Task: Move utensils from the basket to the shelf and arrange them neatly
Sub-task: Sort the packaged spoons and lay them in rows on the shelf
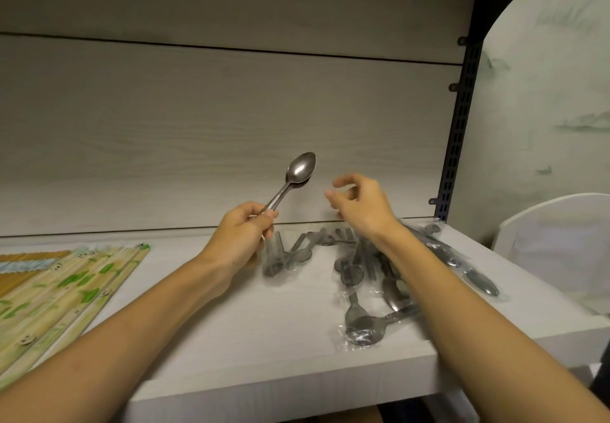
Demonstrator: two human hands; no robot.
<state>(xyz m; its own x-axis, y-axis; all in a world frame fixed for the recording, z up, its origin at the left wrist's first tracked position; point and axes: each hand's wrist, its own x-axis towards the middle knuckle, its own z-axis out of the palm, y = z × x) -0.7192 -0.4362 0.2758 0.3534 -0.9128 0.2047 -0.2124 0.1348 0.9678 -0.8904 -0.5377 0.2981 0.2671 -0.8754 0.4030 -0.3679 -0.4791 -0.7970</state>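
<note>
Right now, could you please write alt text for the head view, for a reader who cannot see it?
A person's left hand holds a bare metal spoon by its handle, bowl raised, above a white shelf, while the right hand hovers beside it with loosely curled fingers, holding nothing. Plastic-wrapped spoons lie scattered on the shelf beneath, and packs of chopsticks lie at the left.

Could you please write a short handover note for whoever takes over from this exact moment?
Left hand grips a bare spoon by the handle, bowl up, above the shelf.
Right hand is loosely curled, holds nothing, above the wrapped spoons.
Wrapped spoons lie in a loose, crossed heap at the shelf's right; chopstick packs lie in rows at its left.
Basket not in view.
Left: set the bare spoon down, straighten the heap.
</note>
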